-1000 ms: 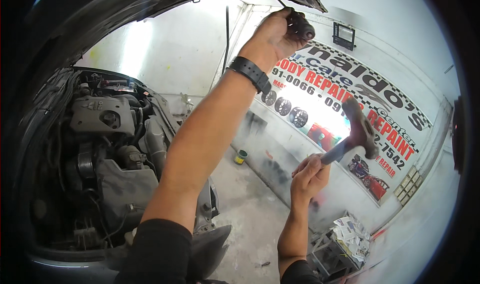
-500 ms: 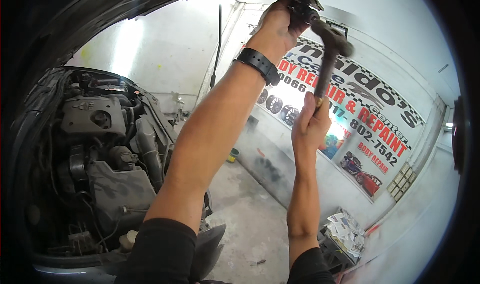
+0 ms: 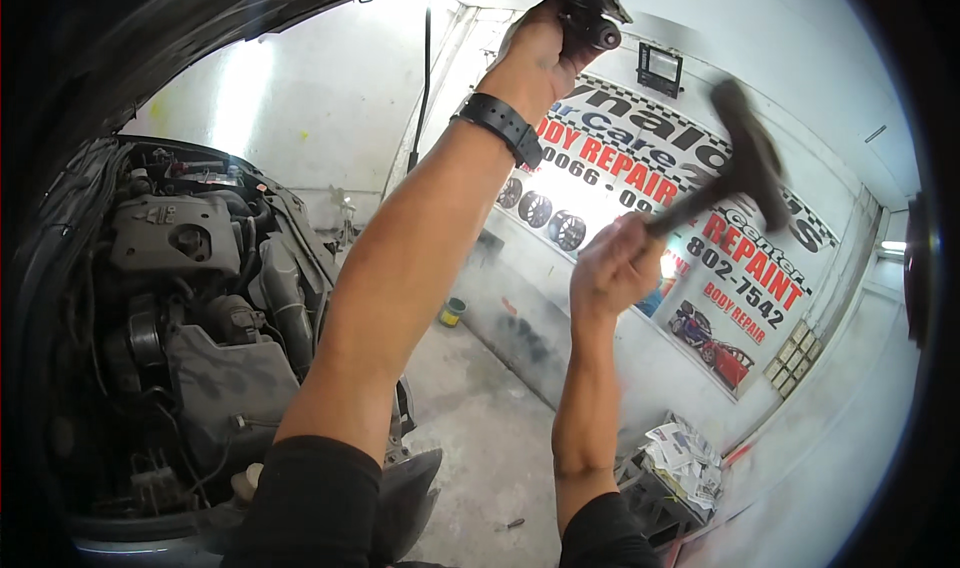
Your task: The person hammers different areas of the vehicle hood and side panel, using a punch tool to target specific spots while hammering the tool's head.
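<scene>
Hammer (image 3: 747,168), T-shaped, slants well apart from a dark, round-ended tool (image 3: 605,36).

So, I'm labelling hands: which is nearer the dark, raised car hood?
Left. The left hand is at the edge of the hood, gripping a dark, round-ended tool; the right hand is well below the hood, holding a dark hammer.

Car repair workshop: exposed engine (image 3: 175,238) beneath a raised hood (image 3: 200,28), wall banner (image 3: 620,158) picturing wheels (image 3: 538,210) and cars (image 3: 728,361), can (image 3: 452,314) near the floor's edge (image 3: 487,364).
</scene>
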### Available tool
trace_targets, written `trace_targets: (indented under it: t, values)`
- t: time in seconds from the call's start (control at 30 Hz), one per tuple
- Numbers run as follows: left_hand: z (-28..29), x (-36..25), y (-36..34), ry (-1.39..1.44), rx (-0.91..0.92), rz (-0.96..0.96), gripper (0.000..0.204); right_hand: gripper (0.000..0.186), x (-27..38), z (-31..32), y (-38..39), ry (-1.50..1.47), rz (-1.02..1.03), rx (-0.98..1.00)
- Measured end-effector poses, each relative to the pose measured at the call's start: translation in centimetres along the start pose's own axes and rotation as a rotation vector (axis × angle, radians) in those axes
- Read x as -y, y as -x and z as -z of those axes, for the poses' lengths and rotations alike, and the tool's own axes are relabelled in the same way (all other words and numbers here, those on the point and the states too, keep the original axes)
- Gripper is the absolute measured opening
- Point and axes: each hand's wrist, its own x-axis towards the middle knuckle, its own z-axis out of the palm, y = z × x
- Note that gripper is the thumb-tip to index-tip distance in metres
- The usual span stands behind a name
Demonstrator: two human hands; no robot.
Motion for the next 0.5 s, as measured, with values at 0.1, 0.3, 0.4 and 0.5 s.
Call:
trace_targets:
  t: [0.1, 0.3, 0.4, 0.5]
  values:
    - [0.5, 0.5, -0.8, 0.006, 0.059, -0.044, 0.021, 0.022, -0.6, -2.6, -1.4, 0.168, 0.019, 0.088]
    - [-0.4, -0.2, 0.7, -0.097, -0.016, 0.044, 0.023, 0.023, 0.4, -1.4, -1.2, 0.111, -0.019, 0.026]
    - [-1.0, -0.1, 0.7, -0.127, -0.011, 0.023, 0.023, 0.024, -1.7, -2.3, -2.0, 0.407, 0.278, 0.021]
    - [-0.8, -0.8, 0.7, -0.002, -0.052, 0.032, 0.023, 0.025, 0.3, -3.4, -2.5, 0.28, -0.209, 0.209]
